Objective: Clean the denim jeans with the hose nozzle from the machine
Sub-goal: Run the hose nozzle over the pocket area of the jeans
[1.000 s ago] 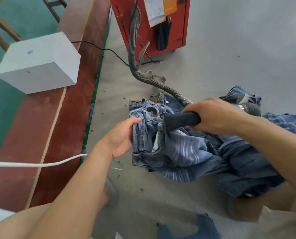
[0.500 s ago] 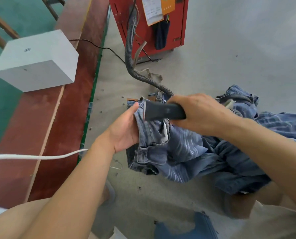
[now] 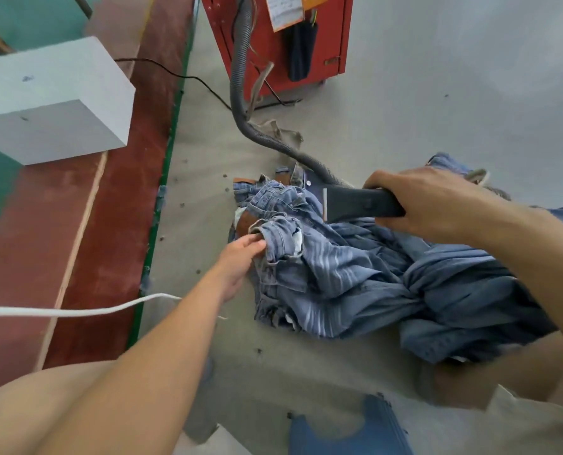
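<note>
Crumpled blue denim jeans (image 3: 355,277) lie on the grey floor, waistband toward the left. My left hand (image 3: 240,257) grips the waistband edge at the jeans' left side. My right hand (image 3: 437,205) grips the black flat hose nozzle (image 3: 355,203), whose wide mouth points left just above the waistband. A grey ribbed hose (image 3: 240,103) runs from the nozzle up to the red machine (image 3: 273,44) at the top.
A white block (image 3: 50,100) sits on the red-brown strip at the left. A white cord (image 3: 76,311) crosses under my left forearm. A black cable (image 3: 188,78) leads to the machine. A cloth scrap (image 3: 280,131) lies by the hose. More denim (image 3: 355,431) lies at the bottom.
My right hand has moved the nozzle to the right and a little up off the waistband. My left hand has slid lower, still holding the waistband edge.
</note>
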Demonstrator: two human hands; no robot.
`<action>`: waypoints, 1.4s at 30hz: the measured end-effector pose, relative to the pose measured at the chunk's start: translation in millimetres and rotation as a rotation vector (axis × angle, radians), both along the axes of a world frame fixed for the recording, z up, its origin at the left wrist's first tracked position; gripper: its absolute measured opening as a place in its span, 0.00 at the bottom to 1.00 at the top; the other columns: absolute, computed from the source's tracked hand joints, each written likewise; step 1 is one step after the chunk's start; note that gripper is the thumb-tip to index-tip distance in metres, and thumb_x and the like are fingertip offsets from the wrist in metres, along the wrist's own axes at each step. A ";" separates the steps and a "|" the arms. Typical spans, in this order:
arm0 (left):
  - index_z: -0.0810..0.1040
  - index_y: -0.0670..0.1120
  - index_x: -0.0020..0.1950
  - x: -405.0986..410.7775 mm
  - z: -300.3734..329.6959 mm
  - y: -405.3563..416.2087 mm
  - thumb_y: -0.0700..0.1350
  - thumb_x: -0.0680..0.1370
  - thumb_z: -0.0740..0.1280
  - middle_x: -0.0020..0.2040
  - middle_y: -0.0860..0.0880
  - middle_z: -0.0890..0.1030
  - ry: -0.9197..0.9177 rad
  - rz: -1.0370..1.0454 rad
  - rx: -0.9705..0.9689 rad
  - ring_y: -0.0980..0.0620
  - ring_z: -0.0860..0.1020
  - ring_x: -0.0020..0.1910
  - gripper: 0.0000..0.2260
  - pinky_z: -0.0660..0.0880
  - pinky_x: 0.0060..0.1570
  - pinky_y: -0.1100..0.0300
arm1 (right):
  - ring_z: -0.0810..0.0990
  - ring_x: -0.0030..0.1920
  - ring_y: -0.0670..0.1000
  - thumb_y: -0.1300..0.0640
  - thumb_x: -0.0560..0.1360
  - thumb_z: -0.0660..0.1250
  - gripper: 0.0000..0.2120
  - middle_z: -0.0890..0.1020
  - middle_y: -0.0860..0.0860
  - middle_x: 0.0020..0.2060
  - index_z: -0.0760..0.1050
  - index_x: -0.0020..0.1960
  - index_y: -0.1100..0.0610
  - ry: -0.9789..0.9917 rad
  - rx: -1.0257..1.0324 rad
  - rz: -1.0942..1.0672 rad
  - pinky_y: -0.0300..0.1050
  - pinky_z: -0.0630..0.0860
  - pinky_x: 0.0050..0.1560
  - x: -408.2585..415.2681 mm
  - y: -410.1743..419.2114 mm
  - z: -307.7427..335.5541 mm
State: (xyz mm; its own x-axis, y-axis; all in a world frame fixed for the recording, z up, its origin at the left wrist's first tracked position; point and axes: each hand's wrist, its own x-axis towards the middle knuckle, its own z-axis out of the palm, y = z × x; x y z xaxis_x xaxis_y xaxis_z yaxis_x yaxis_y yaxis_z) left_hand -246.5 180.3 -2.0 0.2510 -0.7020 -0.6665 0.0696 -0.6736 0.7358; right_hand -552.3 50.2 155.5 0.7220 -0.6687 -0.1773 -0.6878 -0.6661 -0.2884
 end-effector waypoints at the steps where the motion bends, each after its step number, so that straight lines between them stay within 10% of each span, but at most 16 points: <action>1: 0.74 0.49 0.72 -1.2 -3.2 2.7 0.53 0.81 0.70 0.70 0.52 0.76 -0.045 -0.054 0.045 0.50 0.76 0.66 0.21 0.72 0.68 0.48 | 0.77 0.39 0.47 0.46 0.78 0.72 0.16 0.77 0.41 0.40 0.68 0.60 0.40 0.035 0.019 0.019 0.53 0.74 0.41 -0.5 2.5 -2.2; 10: 0.64 0.40 0.79 -38.4 -94.1 34.4 0.61 0.67 0.81 0.76 0.43 0.71 -0.105 -0.232 0.442 0.42 0.71 0.74 0.49 0.71 0.71 0.48 | 0.81 0.44 0.51 0.46 0.78 0.70 0.17 0.80 0.43 0.49 0.67 0.62 0.42 0.161 -0.056 0.140 0.48 0.73 0.40 -2.6 18.3 -35.8; 18: 0.79 0.49 0.52 -36.9 -85.3 39.0 0.48 0.78 0.73 0.50 0.45 0.84 -0.480 -0.012 0.135 0.41 0.82 0.53 0.06 0.78 0.53 0.51 | 0.81 0.44 0.51 0.46 0.78 0.70 0.18 0.81 0.43 0.50 0.67 0.63 0.40 0.207 -0.021 0.092 0.48 0.74 0.41 -7.5 11.8 -35.3; 20: 0.77 0.49 0.50 -35.7 -57.2 29.0 0.43 0.80 0.69 0.49 0.46 0.83 -0.378 0.154 0.032 0.43 0.81 0.51 0.02 0.78 0.47 0.54 | 0.80 0.43 0.50 0.49 0.77 0.71 0.18 0.79 0.41 0.46 0.66 0.61 0.39 0.196 0.015 0.049 0.51 0.78 0.43 -11.1 7.5 -31.1; 25: 0.78 0.41 0.69 -26.9 14.1 17.6 0.44 0.80 0.64 0.62 0.37 0.83 0.647 0.369 0.104 0.38 0.84 0.56 0.19 0.82 0.53 0.43 | 0.79 0.43 0.48 0.51 0.78 0.71 0.19 0.78 0.41 0.43 0.65 0.60 0.38 0.199 0.062 0.016 0.54 0.80 0.45 -22.5 5.9 -17.1; 30: 0.85 0.47 0.61 -55.9 34.3 44.8 0.63 0.56 0.86 0.56 0.44 0.87 0.108 -0.345 0.332 0.43 0.84 0.58 0.38 0.80 0.59 0.46 | 0.79 0.37 0.51 0.53 0.78 0.70 0.22 0.77 0.44 0.41 0.58 0.60 0.40 0.136 0.062 0.014 0.53 0.77 0.34 -27.8 17.2 -7.2; 33: 0.84 0.47 0.58 -66.1 30.2 50.0 0.60 0.69 0.80 0.50 0.49 0.88 -0.016 -0.265 0.218 0.47 0.86 0.52 0.24 0.81 0.58 0.45 | 0.78 0.39 0.54 0.51 0.80 0.68 0.18 0.75 0.46 0.44 0.57 0.56 0.40 0.079 0.028 0.074 0.56 0.76 0.37 -32.8 26.5 -0.6; 42: 0.76 0.40 0.69 -58.2 58.4 38.4 0.58 0.80 0.68 0.63 0.36 0.83 0.468 0.112 -0.025 0.35 0.82 0.61 0.26 0.80 0.55 0.36 | 0.79 0.53 0.49 0.37 0.76 0.69 0.18 0.77 0.39 0.52 0.69 0.62 0.37 0.039 -0.041 0.136 0.48 0.74 0.44 -36.9 40.7 6.7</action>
State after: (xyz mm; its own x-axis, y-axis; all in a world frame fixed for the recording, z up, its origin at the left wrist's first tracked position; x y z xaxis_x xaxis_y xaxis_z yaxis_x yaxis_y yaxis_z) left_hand -304.7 218.7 56.4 0.0034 -0.7049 -0.7093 0.4682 -0.6256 0.6240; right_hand -589.2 90.9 162.2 0.7993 -0.5726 -0.1821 -0.6009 -0.7644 -0.2338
